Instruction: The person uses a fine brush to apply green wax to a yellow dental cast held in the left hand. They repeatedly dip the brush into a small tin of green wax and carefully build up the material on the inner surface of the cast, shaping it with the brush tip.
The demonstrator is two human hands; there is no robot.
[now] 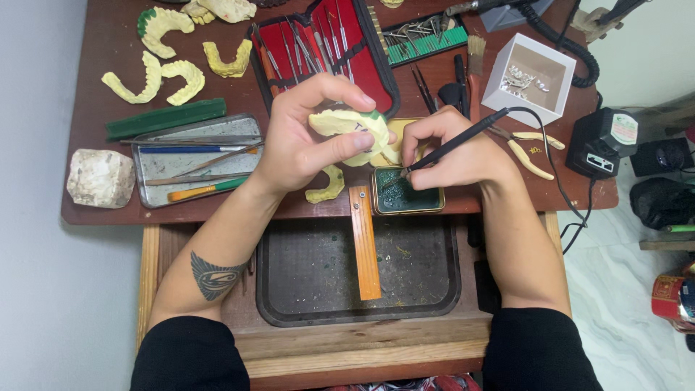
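The left hand [308, 134] grips a pale yellow dental cast [349, 124], thumb laid across its front and fingers curled over the top, holding it just above the near edge of the reddish-brown table [94, 65]. A small patch of green wax shows at the cast's upper rim. The right hand [452, 148] is closed around a black corded wax pen [456, 143], held like a pencil; its tip dips into a small square tin of dark green wax [409, 197] that sits at the table's front edge, just below and right of the cast. The pen's thin cable loops away to the right toward a black power unit [599, 141].

An orange wooden peg [364, 242] juts from the table edge over a dark tray [427, 282] in the open drawer below. Another yellow cast fragment [327, 187] lies just under the left hand. To the left sits a metal tray [156, 170] of brushes and tools, a green wax bar [166, 118] above it, and a white block of plaster [101, 177] beside it. 4 more yellow casts [168, 71] are spread over the far left corner. Behind the hands lies an open red-lined instrument case [322, 43], with a white open box [528, 78] holding small metal pieces to the right and yellow-handled pliers [528, 148] near the right wrist.
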